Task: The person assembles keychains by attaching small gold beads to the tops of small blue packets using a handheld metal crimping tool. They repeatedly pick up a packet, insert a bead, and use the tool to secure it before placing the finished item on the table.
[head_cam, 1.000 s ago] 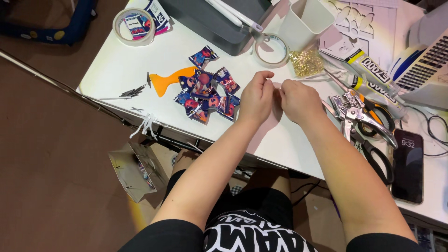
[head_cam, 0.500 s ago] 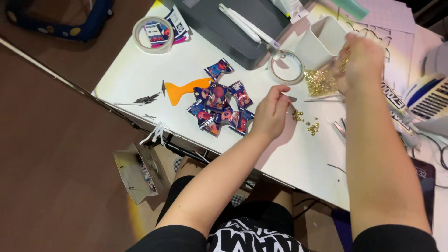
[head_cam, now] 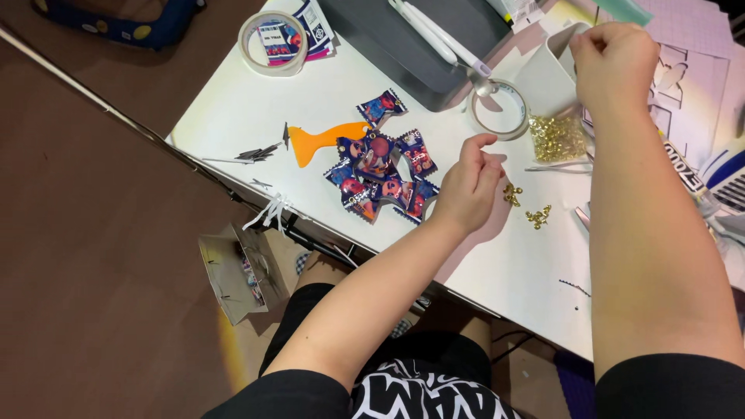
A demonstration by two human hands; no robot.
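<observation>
Moved since earlier: right hand (head_cam: 613, 58) has lifted away from the left and gone up to 1 o'clock, where it now hovers over the white square cup (head_cam: 547, 74); a second ago both hands met at the bench middle.
Also new: small gold beads (head_cam: 535, 217) now lie scattered on the white bench (head_cam: 504, 279), just right of the left hand, where none showed a second ago.
Right grip: fingers curled together in a pinch above the cup rim; what they pinch, if anything, is too small to tell.
Left hand: left hand (head_cam: 466, 186) rests on the bench at centre, thumb and forefinger close together, tips near the loose beads; I cannot tell whether they hold one.
Bead pile: a heap of gold beads (head_cam: 557, 138) sits at the foot of the cup, at 1 o'clock from the left hand, touching a clear tape ring (head_cam: 497, 109).
Meaning: judged from this, the work has shifted from two-handed handling to the right hand working at the cup while the left stays by the loose beads.
Nearby at 9 o'clock: a cluster of blue and red candy wrappers (head_cam: 384, 174), touching an orange scraper (head_cam: 326, 140).
Far at 11 o'clock: a white tape roll (head_cam: 268, 46) near the bench corner.
Behind: a grey box (head_cam: 411, 46) at 12 o'clock.
</observation>
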